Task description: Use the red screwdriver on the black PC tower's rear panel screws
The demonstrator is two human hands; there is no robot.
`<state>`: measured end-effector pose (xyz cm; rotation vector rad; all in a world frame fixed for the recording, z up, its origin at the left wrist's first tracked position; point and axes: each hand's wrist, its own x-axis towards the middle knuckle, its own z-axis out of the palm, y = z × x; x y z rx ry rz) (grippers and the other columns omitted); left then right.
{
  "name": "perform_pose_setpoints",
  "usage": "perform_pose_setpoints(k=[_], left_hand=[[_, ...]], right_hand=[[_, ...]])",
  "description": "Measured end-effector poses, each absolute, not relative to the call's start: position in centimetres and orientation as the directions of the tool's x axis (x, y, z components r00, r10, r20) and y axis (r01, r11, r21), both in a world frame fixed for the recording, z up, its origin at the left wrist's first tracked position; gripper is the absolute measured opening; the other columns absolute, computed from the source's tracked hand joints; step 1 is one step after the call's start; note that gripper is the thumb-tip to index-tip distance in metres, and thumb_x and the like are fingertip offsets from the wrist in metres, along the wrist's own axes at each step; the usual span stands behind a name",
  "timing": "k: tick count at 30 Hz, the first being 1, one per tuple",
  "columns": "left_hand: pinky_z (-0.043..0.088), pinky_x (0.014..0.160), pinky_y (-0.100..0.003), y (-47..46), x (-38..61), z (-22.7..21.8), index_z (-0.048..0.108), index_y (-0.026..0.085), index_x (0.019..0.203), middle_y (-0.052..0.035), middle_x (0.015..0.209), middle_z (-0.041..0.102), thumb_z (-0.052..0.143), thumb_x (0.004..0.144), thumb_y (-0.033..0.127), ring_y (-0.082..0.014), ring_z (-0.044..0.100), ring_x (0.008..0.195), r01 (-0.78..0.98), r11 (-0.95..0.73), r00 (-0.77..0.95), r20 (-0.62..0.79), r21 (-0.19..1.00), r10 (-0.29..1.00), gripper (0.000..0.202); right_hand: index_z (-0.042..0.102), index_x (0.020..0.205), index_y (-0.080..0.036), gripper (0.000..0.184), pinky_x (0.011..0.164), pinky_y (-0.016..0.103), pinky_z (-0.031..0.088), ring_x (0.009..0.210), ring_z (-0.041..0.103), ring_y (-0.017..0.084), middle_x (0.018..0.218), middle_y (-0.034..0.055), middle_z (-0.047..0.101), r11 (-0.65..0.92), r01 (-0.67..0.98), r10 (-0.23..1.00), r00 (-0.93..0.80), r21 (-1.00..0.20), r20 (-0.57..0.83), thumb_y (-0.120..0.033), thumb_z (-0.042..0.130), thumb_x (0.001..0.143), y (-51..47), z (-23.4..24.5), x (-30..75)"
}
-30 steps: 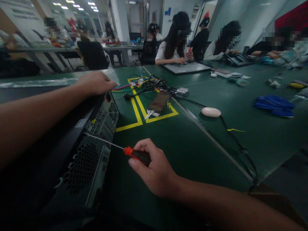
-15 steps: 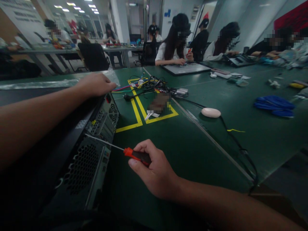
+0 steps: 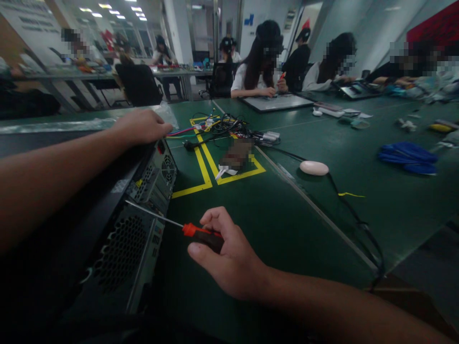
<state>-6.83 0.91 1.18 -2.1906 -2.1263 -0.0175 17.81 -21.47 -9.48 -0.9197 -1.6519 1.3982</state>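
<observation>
A black desktop computer case (image 3: 93,191) lies at the left, its rear panel with vents and ports facing right. My left hand (image 3: 141,128) is closed over the far top edge of the case, its fingers partly hidden. In my right hand (image 3: 229,255), above the table in front of the panel, is a screwdriver (image 3: 201,235) with an orange and black handle. Its thin shaft points left, and the tip meets the panel near the top edge, beside the honeycomb vent (image 3: 124,253). The thumb and index finger sit loosely around the handle.
Beyond the case lies a tangle of cables (image 3: 233,125) near yellow tape lines (image 3: 206,172). A dark blurred object (image 3: 237,155) rests inside the tape. A pale pink oval object (image 3: 314,167), a black cable (image 3: 353,210) and blue bundle (image 3: 408,157) lie right. People sit across the table.
The screwdriver handle has turned slightly and shifted a little left and down. My right thumb and fingers have loosened around it. My left hand stays where it was.
</observation>
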Motion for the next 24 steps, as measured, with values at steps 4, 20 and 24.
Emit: perform_pose_setpoints(k=[4, 20, 24], left_hand=[[0.05, 0.095, -0.049, 1.06, -6.9, 1.19, 0.078, 0.009, 0.117, -0.0218, 0.118, 0.071, 0.036, 0.092, 0.057, -0.0373, 0.064, 0.108, 0.995, -0.017, 0.023, 0.063, -0.097, 0.998, 0.069], [0.049, 0.097, -0.049, 1.4, -7.42, 0.94, 0.079, 0.013, 0.119, -0.019, 0.121, 0.072, 0.038, 0.09, 0.061, -0.0372, 0.063, 0.111, 0.998, -0.021, 0.025, 0.072, -0.061, 0.997, 0.069], [0.049, 0.095, -0.049, 1.43, -7.43, 0.88, 0.078, 0.01, 0.118, -0.022, 0.116, 0.072, 0.035, 0.092, 0.059, -0.0381, 0.064, 0.108, 0.996, -0.04, 0.047, 0.084, -0.082, 0.995, 0.07]], right_hand=[[0.05, 0.096, -0.023, 0.019, 0.059, 0.025, 0.036, 0.064, 0.047, 0.012, 0.075, -0.007, 0.049, 0.167, 0.08, 0.89, -0.442, -0.983, 0.115, -0.018, 0.066, 0.086, -21.47, -9.29, 17.88], [0.055, 0.097, -0.023, 0.014, 0.062, 0.027, 0.038, 0.066, 0.05, 0.013, 0.078, -0.0046, 0.054, 0.201, 0.112, 0.891, -0.433, -0.973, 0.134, -0.023, 0.065, 0.089, -21.27, -9.31, 18.08], [0.056, 0.097, -0.022, 0.013, 0.062, 0.026, 0.039, 0.065, 0.049, 0.013, 0.078, -0.0046, 0.054, 0.192, 0.096, 0.894, -0.428, -0.977, 0.133, -0.022, 0.066, 0.089, -21.3, -9.31, 18.09]])
